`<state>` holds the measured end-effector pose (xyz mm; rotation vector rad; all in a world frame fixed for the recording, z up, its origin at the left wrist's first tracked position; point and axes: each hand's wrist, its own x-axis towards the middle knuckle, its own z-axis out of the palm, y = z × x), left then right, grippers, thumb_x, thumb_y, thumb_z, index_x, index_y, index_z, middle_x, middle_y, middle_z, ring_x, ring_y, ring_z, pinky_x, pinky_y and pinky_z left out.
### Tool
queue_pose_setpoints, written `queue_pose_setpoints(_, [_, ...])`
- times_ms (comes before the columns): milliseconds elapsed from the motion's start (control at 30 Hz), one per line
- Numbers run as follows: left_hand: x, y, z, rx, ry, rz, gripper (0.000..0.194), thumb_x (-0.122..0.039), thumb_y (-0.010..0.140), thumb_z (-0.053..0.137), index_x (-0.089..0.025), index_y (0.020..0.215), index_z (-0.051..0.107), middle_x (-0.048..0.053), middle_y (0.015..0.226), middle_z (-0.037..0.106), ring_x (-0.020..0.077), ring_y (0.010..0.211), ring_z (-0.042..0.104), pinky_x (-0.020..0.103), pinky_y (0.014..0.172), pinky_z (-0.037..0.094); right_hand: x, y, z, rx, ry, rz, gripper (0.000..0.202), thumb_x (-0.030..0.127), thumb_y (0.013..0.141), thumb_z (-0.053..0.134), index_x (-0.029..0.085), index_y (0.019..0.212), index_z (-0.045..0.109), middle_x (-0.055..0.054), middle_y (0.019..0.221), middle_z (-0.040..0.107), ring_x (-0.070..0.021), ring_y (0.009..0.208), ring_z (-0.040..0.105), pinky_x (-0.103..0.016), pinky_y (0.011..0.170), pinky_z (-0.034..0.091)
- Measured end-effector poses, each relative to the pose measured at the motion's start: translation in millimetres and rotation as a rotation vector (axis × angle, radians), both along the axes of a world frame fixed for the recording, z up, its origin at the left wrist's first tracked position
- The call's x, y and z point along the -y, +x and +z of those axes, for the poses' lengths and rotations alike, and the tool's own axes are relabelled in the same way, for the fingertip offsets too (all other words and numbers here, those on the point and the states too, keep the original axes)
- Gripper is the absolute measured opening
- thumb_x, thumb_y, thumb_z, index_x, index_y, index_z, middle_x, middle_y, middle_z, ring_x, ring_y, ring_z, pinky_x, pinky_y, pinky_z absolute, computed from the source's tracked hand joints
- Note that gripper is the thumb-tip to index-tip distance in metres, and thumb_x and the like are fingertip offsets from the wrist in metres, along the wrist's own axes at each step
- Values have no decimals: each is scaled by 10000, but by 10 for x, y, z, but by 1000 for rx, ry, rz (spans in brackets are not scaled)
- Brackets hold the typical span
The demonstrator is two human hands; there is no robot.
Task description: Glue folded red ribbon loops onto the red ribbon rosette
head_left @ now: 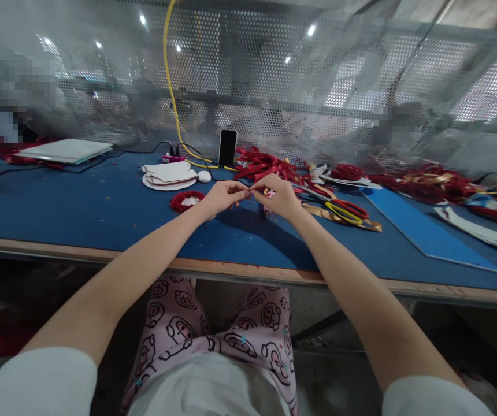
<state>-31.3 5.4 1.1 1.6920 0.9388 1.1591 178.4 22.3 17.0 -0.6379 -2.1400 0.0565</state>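
Both hands meet at the fingertips above the blue table (114, 214). My left hand (226, 196) is pinched, with its thumb and forefinger against those of the other hand. My right hand (277, 195) pinches at the same spot; what lies between the fingertips is too small to name. A small patterned item (267, 210) in red and white shows under my right hand, partly covered by it. Just left of my left hand lies a dark red fuzzy ring (180, 201) with a white middle. Scissors (344, 211) with red and yellow handles lie right of my right hand.
White cut pieces (169, 174) and a white case (204, 176) lie behind the ring. A phone (227, 148) stands upright at the back, near red ribbons (261, 164). A blue board (426, 231) and white strips (482, 230) are at right. Perforated mesh (248, 75) rises behind.
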Motion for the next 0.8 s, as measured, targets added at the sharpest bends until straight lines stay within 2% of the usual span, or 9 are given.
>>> queue_pose_setpoints(233, [52,11,23,-50,0,2,257,-301,835,761,-116,1010,730,47,802,710,83,584,554,213,516,407,-45,-10,-84,-59,-118,-20,90,305,804,667,224,828,698,-42,840,711,-198,779,630,-356,755,508])
queue_pose_setpoints(533, [24,0,6,-69,33,8,208,-284,859,724,-111,973,732,43,806,714,70,567,533,200,504,393,31,-26,-9,-44,-250,-26,221,402,812,647,198,849,722,-54,836,727,-194,771,631,-339,737,481])
queue_pose_setpoints(800, [66,12,37,-100,34,8,276,-355,865,728,-106,981,748,44,758,705,86,560,539,215,497,394,36,-56,-14,-20,-341,-49,269,441,771,643,179,812,683,-48,787,695,-167,711,586,-307,690,462])
